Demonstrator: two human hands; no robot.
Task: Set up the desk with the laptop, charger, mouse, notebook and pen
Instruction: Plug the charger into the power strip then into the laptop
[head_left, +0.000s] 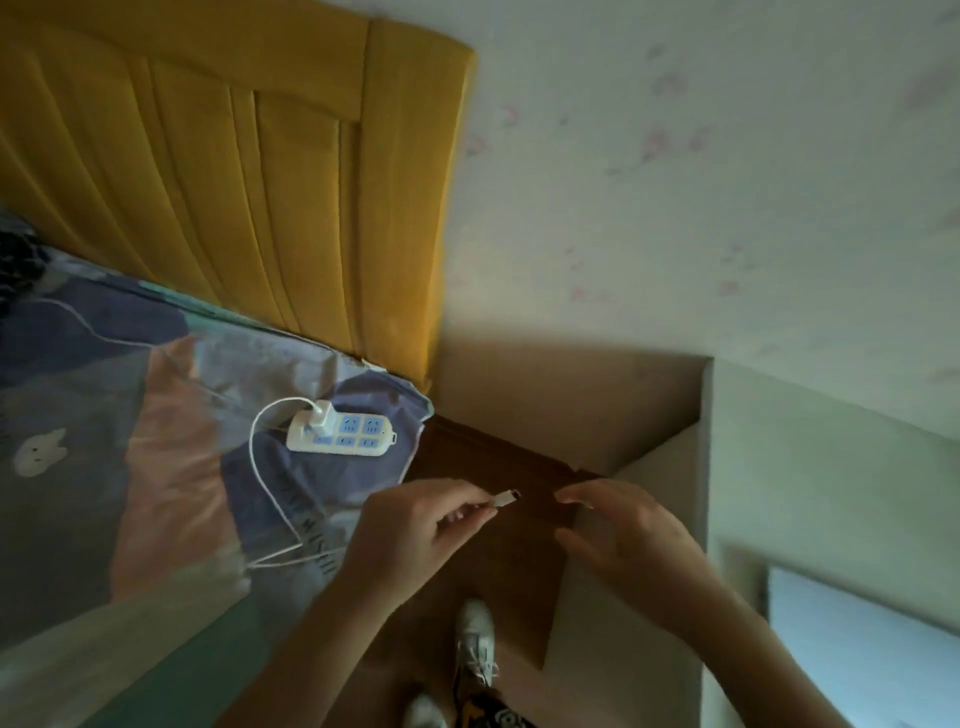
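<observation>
A white charger brick is plugged into a white and blue power strip lying on the bed. Its white cable loops down over the bedding and runs to my left hand. That hand pinches the cable's connector end between thumb and fingers, above the dark floor gap beside the bed. My right hand hovers just right of the connector, fingers spread and curved, holding nothing. No laptop, mouse, notebook or pen shows in this view.
A bed with patterned purple and pink bedding fills the left, under a yellow padded headboard. A pale wall ledge stands on the right against floral wallpaper. My white shoes stand on the brown floor below.
</observation>
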